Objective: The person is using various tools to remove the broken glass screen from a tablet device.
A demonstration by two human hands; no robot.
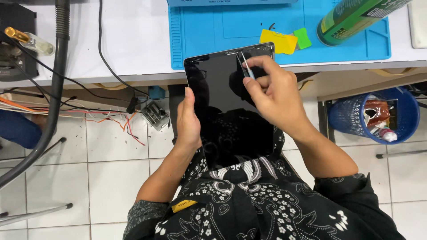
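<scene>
A black tablet (222,102) rests upright against my body, its top edge leaning on the white workbench edge. My left hand (187,122) grips the tablet's left side. My right hand (272,91) pinches thin metal tweezers (246,66), whose tip touches the glass near the top right corner.
A blue work mat (209,31) lies on the bench with a yellow pick (278,42), a green pick (303,38) and a green spray can (356,18). A blue waste basket (347,115) stands at the right. Cables (106,118) and a grey hose (55,84) hang at the left over the tiled floor.
</scene>
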